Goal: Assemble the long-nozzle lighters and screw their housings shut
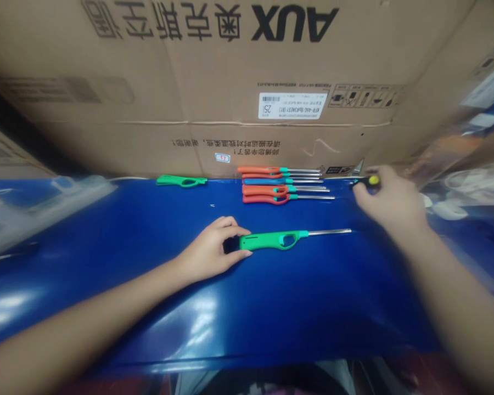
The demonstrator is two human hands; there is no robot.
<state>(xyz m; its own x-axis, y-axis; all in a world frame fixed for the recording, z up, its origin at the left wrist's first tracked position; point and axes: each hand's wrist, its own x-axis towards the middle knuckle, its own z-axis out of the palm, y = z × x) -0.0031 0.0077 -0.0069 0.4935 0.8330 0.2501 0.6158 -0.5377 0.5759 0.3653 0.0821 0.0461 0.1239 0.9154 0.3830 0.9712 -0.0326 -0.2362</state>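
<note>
A green long-nosed lighter lies flat on the blue table, its metal tube pointing right. My left hand pinches the butt end of its green handle. My right hand reaches to the far right of the table and closes round a small tool with a black and yellow handle, perhaps a screwdriver. A row of several orange and blue lighters lies at the back of the table. A lone green lighter handle rests to their left.
A big cardboard box printed "AUX" stands like a wall along the table's far edge. Blurred clear plastic things sit at the left, and more packaging lies at the right.
</note>
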